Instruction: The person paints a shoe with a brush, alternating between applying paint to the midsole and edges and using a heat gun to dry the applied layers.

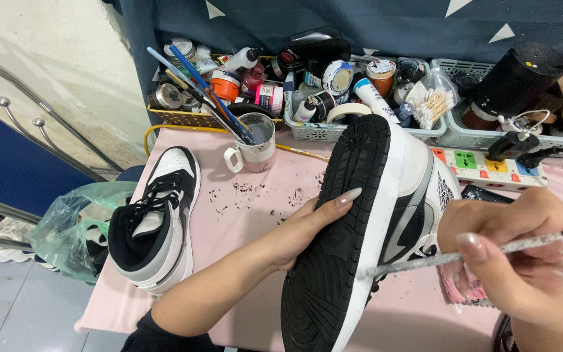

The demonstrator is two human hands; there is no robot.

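Observation:
My left hand point(307, 228) holds a black, white and grey high-top sneaker point(386, 208) on its side, with the black sole point(333, 248) turned toward me and fingers pressed against the sole. My right hand point(516, 254) grips a thin paint-speckled brush point(451, 259), and the brush tip rests at the white midsole edge of the held sneaker. The matching second sneaker point(154, 221) stands upright on the pink table point(242, 215) to the left, apart from both hands.
A white mug point(255, 145) holding several brushes stands behind the sneakers. Baskets of paint bottles, tape rolls and cotton swabs point(360, 85) line the back edge. A power strip point(490, 166) lies at right, with a black cylinder point(516, 81) behind it. A green plastic bag point(73, 221) hangs at left.

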